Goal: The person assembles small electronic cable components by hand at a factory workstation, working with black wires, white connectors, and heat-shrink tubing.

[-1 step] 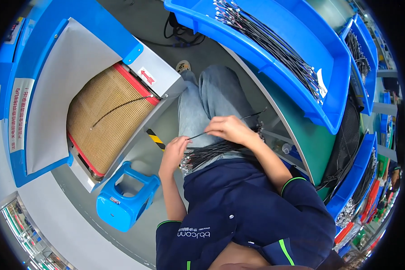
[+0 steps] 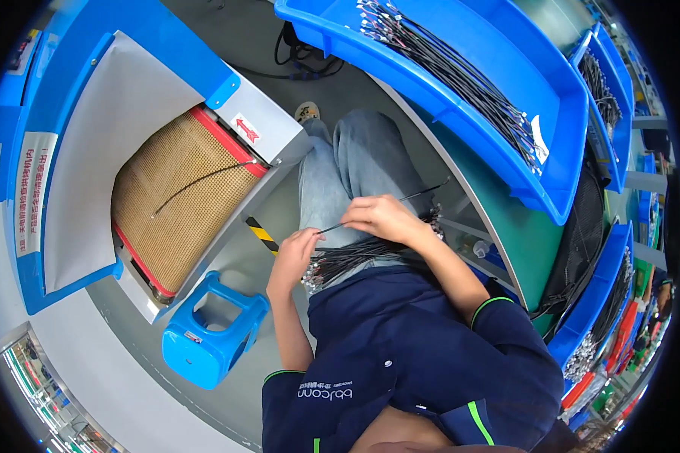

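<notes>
A thin black cable (image 2: pixel 427 191) is stretched between my two hands above my lap, its far end sticking out to the upper right past my right hand. My left hand (image 2: pixel 298 251) pinches it near its left end. Fingers and thumb of my right hand (image 2: pixel 383 217) close on the cable further along. Across my thighs, just under both hands, lies a bundle of black cables (image 2: pixel 359 257) with small light-coloured ends at the left. Whatever tip sits in my left fingers is hidden.
To the left, a blue-and-white machine has a brown mesh conveyor belt (image 2: pixel 162 155) carrying one black cable (image 2: pixel 204 178). A blue stool (image 2: pixel 193 351) stands below it. At upper right, a blue bin (image 2: pixel 548 68) of cables rests on a green-topped table (image 2: pixel 540 238). More cable bins (image 2: pixel 582 328) line the right.
My right fingertips have shifted very slightly left along the cable. Everything else looks the same.
</notes>
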The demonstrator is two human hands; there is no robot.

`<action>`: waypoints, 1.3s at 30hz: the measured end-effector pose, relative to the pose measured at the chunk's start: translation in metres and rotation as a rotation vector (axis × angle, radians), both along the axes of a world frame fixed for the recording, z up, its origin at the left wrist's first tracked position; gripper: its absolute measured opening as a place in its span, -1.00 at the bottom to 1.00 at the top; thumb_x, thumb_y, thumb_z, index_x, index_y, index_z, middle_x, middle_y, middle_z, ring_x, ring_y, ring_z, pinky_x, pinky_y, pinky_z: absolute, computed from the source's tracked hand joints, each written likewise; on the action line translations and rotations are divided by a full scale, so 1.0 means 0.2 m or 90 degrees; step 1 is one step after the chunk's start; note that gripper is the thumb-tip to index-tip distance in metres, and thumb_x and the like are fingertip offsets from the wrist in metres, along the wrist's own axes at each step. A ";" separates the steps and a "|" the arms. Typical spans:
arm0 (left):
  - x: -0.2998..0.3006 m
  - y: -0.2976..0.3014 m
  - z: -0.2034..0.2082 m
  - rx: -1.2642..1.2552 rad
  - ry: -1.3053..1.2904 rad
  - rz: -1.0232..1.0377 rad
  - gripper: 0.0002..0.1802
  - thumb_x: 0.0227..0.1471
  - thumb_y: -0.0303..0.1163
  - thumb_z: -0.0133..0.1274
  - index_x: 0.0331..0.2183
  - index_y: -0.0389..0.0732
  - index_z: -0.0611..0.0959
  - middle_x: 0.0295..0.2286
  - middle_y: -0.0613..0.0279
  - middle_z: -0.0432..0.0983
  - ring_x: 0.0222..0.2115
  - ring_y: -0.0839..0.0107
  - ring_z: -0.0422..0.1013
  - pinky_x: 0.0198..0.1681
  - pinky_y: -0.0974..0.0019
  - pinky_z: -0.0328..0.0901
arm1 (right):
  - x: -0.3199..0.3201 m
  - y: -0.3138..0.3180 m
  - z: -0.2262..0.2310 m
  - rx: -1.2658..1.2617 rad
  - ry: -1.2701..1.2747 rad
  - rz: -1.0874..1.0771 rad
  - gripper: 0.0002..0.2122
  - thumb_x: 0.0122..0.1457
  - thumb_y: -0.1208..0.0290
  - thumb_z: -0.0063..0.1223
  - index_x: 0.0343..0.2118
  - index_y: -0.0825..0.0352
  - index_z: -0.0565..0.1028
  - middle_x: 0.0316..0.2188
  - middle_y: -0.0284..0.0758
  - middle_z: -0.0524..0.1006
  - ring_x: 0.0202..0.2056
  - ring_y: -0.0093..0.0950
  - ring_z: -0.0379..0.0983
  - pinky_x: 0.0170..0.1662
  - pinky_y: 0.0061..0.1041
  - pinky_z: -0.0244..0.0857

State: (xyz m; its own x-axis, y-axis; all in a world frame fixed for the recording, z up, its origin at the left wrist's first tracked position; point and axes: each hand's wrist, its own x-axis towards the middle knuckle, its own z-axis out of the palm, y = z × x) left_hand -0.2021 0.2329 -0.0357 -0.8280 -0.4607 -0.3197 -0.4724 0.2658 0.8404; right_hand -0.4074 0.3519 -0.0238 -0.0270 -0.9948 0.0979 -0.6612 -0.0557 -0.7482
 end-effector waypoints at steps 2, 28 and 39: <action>-0.04 -0.01 0.08 0.067 -0.081 -0.023 -0.85 0.07 -0.42 -0.06 -0.36 -0.31 0.52 -0.46 0.05 0.46 -0.43 0.09 0.39 -0.33 0.20 0.27 | 0.00 -0.02 0.04 -0.017 -0.004 -0.002 -0.89 -0.02 0.45 0.14 -0.38 0.26 0.56 -0.44 -0.37 0.51 -0.43 -0.35 0.47 -0.38 -0.45 0.36; -0.10 0.01 0.14 -0.295 0.277 0.059 -0.86 -0.20 -0.53 0.20 -0.47 -0.28 0.59 -0.51 0.20 0.51 -0.49 0.30 0.43 -0.44 0.33 0.31 | 0.06 -0.07 0.12 -0.091 -0.114 0.001 -0.93 -0.02 0.52 0.14 -0.42 0.31 0.54 -0.46 -0.33 0.51 -0.46 -0.37 0.47 -0.43 -0.47 0.35; -0.13 0.08 0.17 -0.347 0.323 0.058 -0.81 -0.24 -0.62 0.17 -0.44 -0.26 0.59 -0.43 0.22 0.53 -0.41 0.26 0.46 -0.35 0.29 0.36 | -0.01 -0.03 0.15 -0.106 -0.099 -0.021 -0.92 -0.03 0.50 0.17 -0.43 0.33 0.54 -0.46 -0.32 0.52 -0.45 -0.37 0.48 -0.40 -0.48 0.35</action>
State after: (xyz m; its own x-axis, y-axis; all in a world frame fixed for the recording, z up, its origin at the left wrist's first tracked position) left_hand -0.2290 0.2487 -0.0017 -0.7639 -0.5179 0.3852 -0.1013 0.6856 0.7209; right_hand -0.4084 0.3458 0.0071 -0.0865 -0.9636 0.2530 -0.5417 -0.1677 -0.8237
